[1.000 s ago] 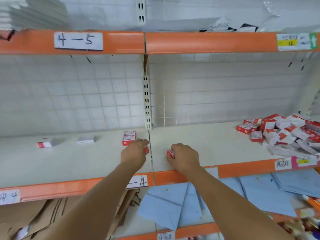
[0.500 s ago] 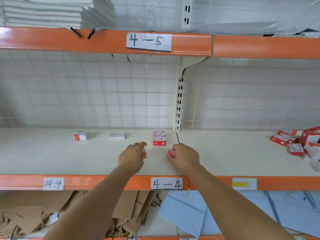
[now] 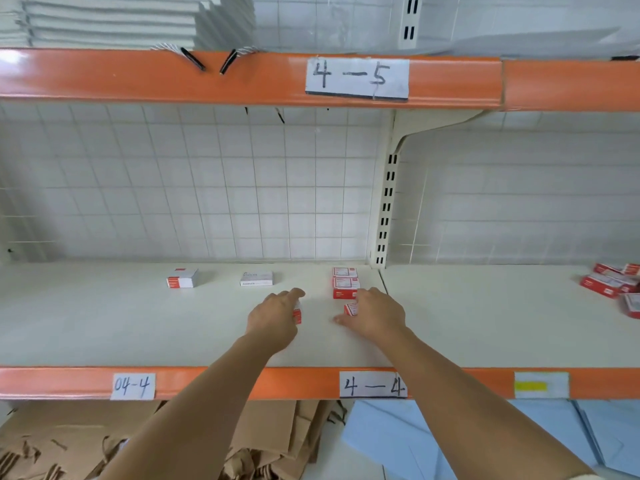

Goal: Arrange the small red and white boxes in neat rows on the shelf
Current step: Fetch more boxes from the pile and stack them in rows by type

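Head view: hands (image 3: 275, 318) (image 3: 375, 315) hide most of two boxes (image 3: 350, 309).

Matt cream shelf (image 3: 138, 327), glossy orange edge strip (image 3: 242, 382), paper labels (image 3: 356, 77), brown paper bags (image 3: 270, 441)

Most of the small red and white box in the left hand (image 3: 273, 318) is hidden behind the knuckles; only a red sliver (image 3: 297, 315) shows. The right hand (image 3: 375, 315) covers all but one end of its own small red and white box (image 3: 350, 309). The loose heap of red and white boxes (image 3: 613, 284) is cut off by the right edge. Print on the flat white box (image 3: 256, 278) is too small to read. The yellow-marked shelf label (image 3: 541, 385) is blurred.
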